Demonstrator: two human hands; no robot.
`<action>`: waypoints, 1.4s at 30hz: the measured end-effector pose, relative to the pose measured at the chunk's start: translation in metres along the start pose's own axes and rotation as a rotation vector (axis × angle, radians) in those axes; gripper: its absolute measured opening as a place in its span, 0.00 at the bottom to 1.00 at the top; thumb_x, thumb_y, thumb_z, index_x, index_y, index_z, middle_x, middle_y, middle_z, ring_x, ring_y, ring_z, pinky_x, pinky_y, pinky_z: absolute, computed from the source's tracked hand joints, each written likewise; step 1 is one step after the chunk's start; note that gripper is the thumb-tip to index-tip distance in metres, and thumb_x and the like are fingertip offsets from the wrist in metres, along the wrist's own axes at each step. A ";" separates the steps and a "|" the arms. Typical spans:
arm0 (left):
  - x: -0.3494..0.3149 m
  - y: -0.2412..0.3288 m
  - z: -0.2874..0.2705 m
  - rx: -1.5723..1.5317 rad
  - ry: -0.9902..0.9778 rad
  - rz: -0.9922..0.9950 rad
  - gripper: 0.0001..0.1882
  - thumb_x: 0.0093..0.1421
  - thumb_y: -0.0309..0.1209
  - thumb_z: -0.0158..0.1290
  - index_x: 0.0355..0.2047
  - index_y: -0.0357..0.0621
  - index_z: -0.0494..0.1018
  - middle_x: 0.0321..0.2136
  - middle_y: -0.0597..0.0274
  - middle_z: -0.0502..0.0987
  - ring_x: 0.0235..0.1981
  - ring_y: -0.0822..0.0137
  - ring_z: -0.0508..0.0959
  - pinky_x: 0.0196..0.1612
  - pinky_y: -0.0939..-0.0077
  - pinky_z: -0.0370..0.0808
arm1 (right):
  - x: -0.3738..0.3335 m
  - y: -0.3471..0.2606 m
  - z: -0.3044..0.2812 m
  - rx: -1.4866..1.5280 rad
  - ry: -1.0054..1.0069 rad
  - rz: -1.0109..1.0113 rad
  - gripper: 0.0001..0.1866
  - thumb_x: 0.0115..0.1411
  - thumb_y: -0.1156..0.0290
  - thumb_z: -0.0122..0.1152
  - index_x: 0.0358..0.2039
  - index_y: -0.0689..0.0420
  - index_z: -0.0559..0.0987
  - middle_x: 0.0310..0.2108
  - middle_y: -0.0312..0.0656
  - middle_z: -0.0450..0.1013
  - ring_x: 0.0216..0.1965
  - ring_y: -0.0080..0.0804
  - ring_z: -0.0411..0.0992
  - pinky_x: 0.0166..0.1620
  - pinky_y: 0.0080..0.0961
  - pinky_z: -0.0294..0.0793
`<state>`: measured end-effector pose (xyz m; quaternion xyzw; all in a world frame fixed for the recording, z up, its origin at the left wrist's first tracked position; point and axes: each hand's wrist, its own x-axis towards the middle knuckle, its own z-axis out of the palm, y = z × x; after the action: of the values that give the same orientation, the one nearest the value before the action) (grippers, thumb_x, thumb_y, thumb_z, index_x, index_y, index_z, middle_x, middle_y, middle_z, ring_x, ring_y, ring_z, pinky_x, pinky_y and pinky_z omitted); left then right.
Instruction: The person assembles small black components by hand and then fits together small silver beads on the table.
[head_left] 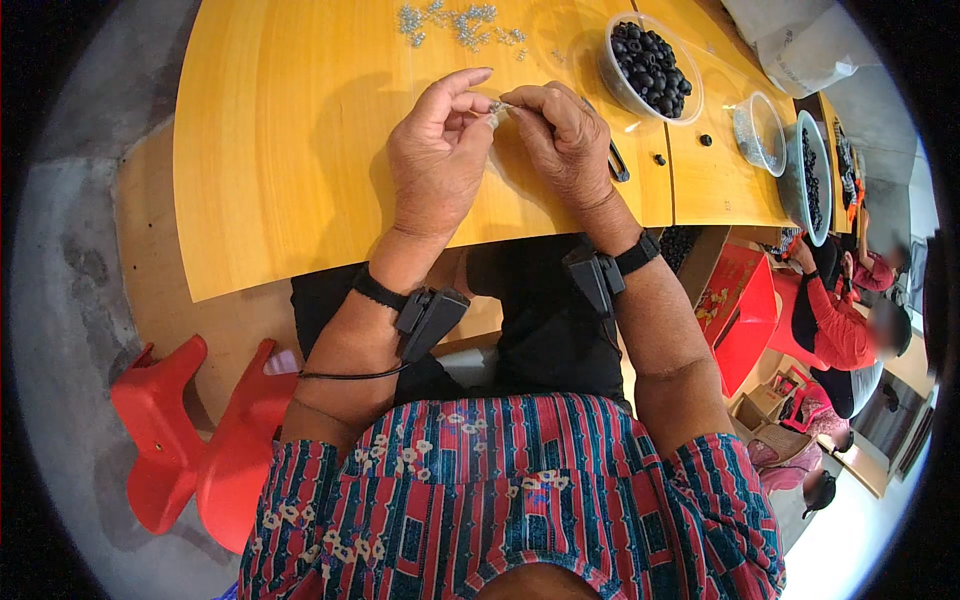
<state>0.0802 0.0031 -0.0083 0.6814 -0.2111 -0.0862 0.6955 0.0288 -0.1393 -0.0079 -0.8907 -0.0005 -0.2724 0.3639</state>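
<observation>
My left hand (437, 155) and my right hand (562, 140) meet over the yellow table, thumb and forefinger of each pinched together. A tiny shiny, partly clear piece (496, 112) sits between the fingertips; its exact kind is too small to tell. Beyond them lies a loose pile of small silvery coil-like pieces (462, 26). Close by my right hand, a black flat tool with a slot (618, 162) rests partly hidden behind the wrist.
A clear bowl (608, 75) of black ring-shaped parts stands at the far right. Past two loose black parts (706, 140) are a clear tub (742, 128) and a pale blue basin (803, 205). Red stools (160, 435) stand at left; several people sit at right beside a red box (745, 310).
</observation>
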 end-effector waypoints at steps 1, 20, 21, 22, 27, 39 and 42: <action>0.000 0.001 0.000 -0.020 0.007 -0.007 0.18 0.57 0.19 0.53 0.49 0.38 0.71 0.33 0.67 0.76 0.33 0.80 0.73 0.38 0.87 0.72 | 0.000 0.001 0.000 0.000 0.001 -0.001 0.07 0.52 0.78 0.61 0.32 0.55 0.78 0.24 0.40 0.72 0.27 0.37 0.73 0.31 0.26 0.71; 0.001 0.002 0.000 -0.037 0.024 -0.030 0.19 0.56 0.19 0.54 0.49 0.39 0.71 0.31 0.68 0.75 0.31 0.81 0.72 0.37 0.87 0.72 | 0.000 -0.002 0.000 0.011 -0.022 -0.034 0.12 0.51 0.77 0.62 0.37 0.53 0.79 0.22 0.41 0.71 0.23 0.35 0.72 0.27 0.25 0.71; 0.001 0.002 0.000 -0.038 0.025 -0.030 0.19 0.56 0.19 0.54 0.49 0.39 0.71 0.31 0.68 0.75 0.31 0.81 0.72 0.37 0.87 0.72 | 0.000 -0.003 0.000 0.013 -0.024 -0.023 0.15 0.51 0.79 0.60 0.40 0.52 0.80 0.22 0.40 0.71 0.23 0.34 0.72 0.28 0.24 0.70; 0.001 0.001 0.000 -0.014 0.019 -0.018 0.19 0.56 0.19 0.53 0.50 0.39 0.71 0.31 0.68 0.75 0.31 0.81 0.72 0.37 0.87 0.72 | 0.000 -0.003 0.000 0.013 -0.025 -0.024 0.15 0.51 0.79 0.60 0.40 0.52 0.80 0.22 0.40 0.71 0.23 0.34 0.72 0.28 0.24 0.70; 0.000 -0.004 -0.001 -0.019 0.020 -0.012 0.20 0.57 0.19 0.53 0.51 0.38 0.70 0.31 0.67 0.76 0.31 0.80 0.73 0.36 0.87 0.72 | 0.001 -0.001 -0.001 0.021 -0.053 -0.099 0.13 0.51 0.77 0.63 0.38 0.51 0.80 0.20 0.39 0.69 0.19 0.34 0.70 0.23 0.26 0.69; 0.001 -0.003 -0.003 -0.003 -0.009 -0.017 0.20 0.58 0.19 0.51 0.52 0.37 0.68 0.33 0.64 0.77 0.33 0.78 0.74 0.38 0.86 0.73 | 0.001 -0.002 -0.005 0.068 -0.106 0.101 0.07 0.51 0.76 0.64 0.33 0.55 0.81 0.24 0.36 0.74 0.25 0.25 0.73 0.30 0.19 0.71; 0.000 -0.002 -0.003 0.023 -0.015 -0.024 0.20 0.59 0.20 0.51 0.53 0.37 0.68 0.33 0.63 0.77 0.34 0.78 0.75 0.39 0.85 0.73 | 0.001 -0.002 -0.006 0.057 -0.123 0.104 0.07 0.51 0.76 0.64 0.33 0.56 0.81 0.26 0.36 0.75 0.27 0.24 0.74 0.32 0.17 0.71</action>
<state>0.0821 0.0061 -0.0098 0.6910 -0.2091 -0.0970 0.6851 0.0268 -0.1416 -0.0026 -0.8939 0.0156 -0.1978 0.4019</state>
